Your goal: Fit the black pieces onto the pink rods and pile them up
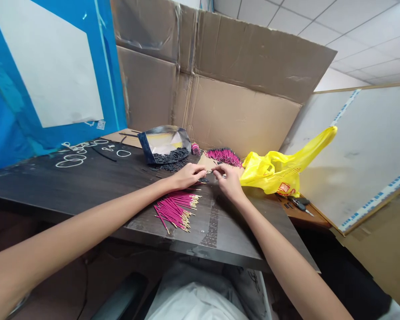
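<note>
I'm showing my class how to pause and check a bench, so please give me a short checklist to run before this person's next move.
1. Hands over the dark wood-look tabletop: ok; the left hand and right hand are close together above it.
2. Piece at the fingertips identifiable: cannot tell; too small.
3. Thin magenta sticks with gold-coloured tips near the hands: ok; spread on the person's side of them.
4. Small black tubes all inside the open dark-blue pouch: not ok; some lie outside its mouth.
5. Crumpled yellow plastic bag clear of the right wrist: cannot tell; very close, contact unclear.
</note>
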`<state>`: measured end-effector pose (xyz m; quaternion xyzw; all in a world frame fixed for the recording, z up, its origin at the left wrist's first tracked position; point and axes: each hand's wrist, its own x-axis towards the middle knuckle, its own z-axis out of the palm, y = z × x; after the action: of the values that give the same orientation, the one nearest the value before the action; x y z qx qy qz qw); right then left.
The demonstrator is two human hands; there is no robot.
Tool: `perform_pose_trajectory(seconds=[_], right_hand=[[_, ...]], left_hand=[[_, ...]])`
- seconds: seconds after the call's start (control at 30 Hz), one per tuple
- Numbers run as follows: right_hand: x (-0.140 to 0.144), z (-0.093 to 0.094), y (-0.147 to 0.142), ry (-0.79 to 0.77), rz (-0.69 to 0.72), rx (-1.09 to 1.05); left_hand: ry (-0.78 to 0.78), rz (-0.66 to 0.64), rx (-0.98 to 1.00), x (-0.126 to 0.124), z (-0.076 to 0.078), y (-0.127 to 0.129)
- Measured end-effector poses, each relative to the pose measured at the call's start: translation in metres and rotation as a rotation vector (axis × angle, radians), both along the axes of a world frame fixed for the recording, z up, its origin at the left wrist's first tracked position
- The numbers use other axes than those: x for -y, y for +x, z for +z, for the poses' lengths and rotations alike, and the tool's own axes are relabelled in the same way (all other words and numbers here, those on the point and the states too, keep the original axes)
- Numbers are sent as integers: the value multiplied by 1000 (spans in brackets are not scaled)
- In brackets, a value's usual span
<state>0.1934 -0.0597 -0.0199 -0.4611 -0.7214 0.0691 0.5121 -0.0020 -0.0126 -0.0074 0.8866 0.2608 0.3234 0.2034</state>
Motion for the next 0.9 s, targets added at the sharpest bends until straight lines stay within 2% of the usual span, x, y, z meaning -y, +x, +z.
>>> perform_pose_trajectory(seconds=[0.9], right_hand=[[7,4,-2,-48,48,-36]], left_hand=[[-139,-29,67,0,3,0]])
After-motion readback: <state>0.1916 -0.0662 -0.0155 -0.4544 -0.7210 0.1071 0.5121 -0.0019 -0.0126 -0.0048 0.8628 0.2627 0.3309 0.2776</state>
